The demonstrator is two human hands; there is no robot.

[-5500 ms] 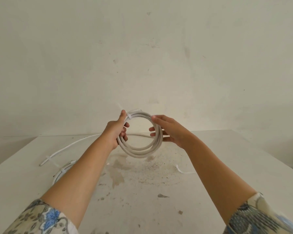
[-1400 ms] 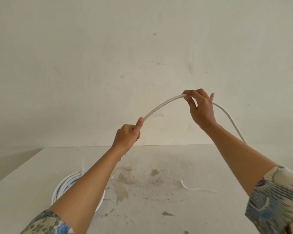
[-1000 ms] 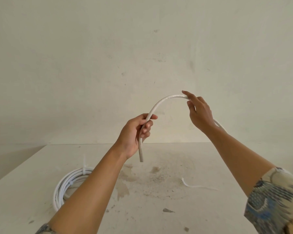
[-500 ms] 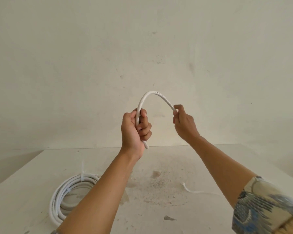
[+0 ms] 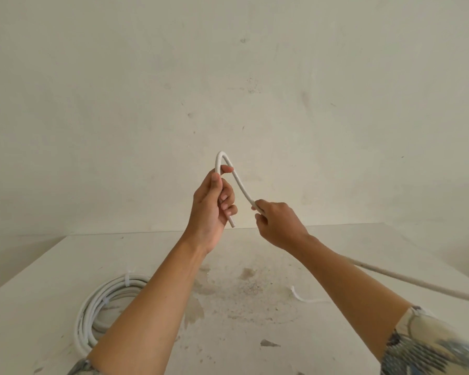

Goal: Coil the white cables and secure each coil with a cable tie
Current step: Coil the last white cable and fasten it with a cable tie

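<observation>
One tied coil (image 5: 98, 307) lies on the table (image 5: 255, 334). Next white cable (image 5: 238, 182), held mid-air: left hand (image 5: 213, 209) grips its end, right hand (image 5: 278, 226) pinches further along. The wide arch has tightened to a hairpin, so the first loop is forming.

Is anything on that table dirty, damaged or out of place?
Yes: brownish stains and specks mark the middle of the table, a dark flake lies near the front, and one loose cable tie lies apart at the right. The tied coil looks tidy.

Both hands (image 5: 213, 204) grip a bent white cable (image 5: 238, 185) above a table (image 5: 255, 334).
</observation>
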